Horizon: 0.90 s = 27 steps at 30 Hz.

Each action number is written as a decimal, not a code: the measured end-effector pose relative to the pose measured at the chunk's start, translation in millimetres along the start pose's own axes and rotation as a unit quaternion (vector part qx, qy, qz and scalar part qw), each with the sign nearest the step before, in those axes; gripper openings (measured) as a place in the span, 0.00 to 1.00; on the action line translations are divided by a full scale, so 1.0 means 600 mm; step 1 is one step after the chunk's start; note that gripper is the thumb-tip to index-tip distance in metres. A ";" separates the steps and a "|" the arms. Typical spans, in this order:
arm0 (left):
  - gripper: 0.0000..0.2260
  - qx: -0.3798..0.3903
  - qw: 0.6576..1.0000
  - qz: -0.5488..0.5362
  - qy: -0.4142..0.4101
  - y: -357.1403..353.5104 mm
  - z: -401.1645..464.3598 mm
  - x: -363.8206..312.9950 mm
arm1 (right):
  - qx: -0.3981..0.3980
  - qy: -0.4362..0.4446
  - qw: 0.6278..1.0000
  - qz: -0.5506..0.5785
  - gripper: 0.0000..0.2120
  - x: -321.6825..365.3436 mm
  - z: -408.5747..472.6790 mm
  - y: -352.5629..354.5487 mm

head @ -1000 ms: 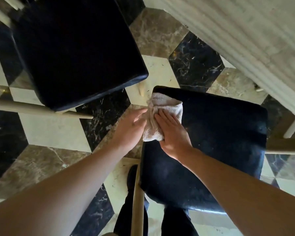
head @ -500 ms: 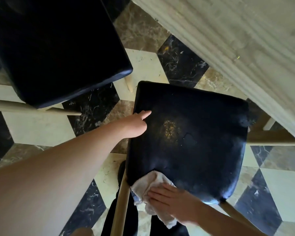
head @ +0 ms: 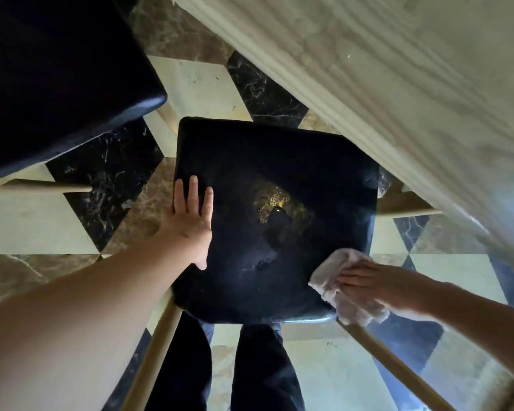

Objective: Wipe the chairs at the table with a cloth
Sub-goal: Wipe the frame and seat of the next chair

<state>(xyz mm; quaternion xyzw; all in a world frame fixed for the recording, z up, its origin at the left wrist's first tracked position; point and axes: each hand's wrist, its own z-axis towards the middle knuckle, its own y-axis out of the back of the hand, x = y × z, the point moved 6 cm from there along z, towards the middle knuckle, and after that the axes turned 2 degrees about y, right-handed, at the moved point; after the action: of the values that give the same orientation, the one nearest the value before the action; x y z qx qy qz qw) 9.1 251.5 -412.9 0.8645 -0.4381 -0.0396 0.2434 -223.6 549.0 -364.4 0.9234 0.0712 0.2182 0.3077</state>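
A chair with a black padded seat (head: 279, 179) and pale wooden legs stands right below me. My left hand (head: 190, 223) lies flat and spread on the seat's left edge, holding nothing. A crumpled off-white cloth (head: 336, 280) sits on the seat's near right corner and hangs over the edge. My right hand (head: 365, 280) presses down on the cloth with its fingers together. A second chair with a black seat (head: 57, 78) stands at the upper left.
The pale wooden table (head: 398, 84) edge runs diagonally across the upper right, close to the chair's far right corner. The floor is marble tiles in cream, brown and black. My dark trouser legs (head: 250, 366) stand just behind the seat.
My right hand has slid the cloth from the seat's near left corner to its near right corner. My left hand has settled flat on the seat's left edge.
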 end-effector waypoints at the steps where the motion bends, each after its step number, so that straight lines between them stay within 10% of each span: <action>1: 0.71 -0.010 1.000 -0.003 0.002 -0.003 0.002 -0.002 | -0.013 -0.041 0.999 0.027 0.31 -0.026 -0.016 -0.002; 6: 0.72 -0.045 0.998 -0.031 0.001 -0.016 0.010 -0.004 | -0.128 -0.282 0.933 0.185 0.34 -0.074 -0.023 0.005; 14: 0.71 -0.064 0.996 -0.050 -0.042 -0.017 0.001 -0.007 | -0.418 -0.585 0.396 0.571 0.24 -0.084 0.082 0.039; 17: 0.69 -0.064 0.995 -0.052 -0.056 -0.015 0.003 0.004 | -0.438 -0.625 0.288 0.578 0.26 -0.131 0.139 0.117; 20: 0.62 -0.066 0.992 -0.055 -0.092 0.000 0.003 0.028 | -0.426 -0.683 0.301 0.511 0.31 -0.159 0.177 0.211; 27: 0.37 -0.037 0.924 -0.360 -0.126 0.068 0.003 0.097 | -0.479 -0.455 0.635 0.401 0.32 -0.116 0.322 0.359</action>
<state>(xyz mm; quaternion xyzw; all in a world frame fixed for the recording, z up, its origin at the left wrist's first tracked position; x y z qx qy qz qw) 13.9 185.5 -387.4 0.9421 -0.1224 -0.2496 0.1877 -200.1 254.7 -398.4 0.5664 -0.5693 -0.1241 0.5828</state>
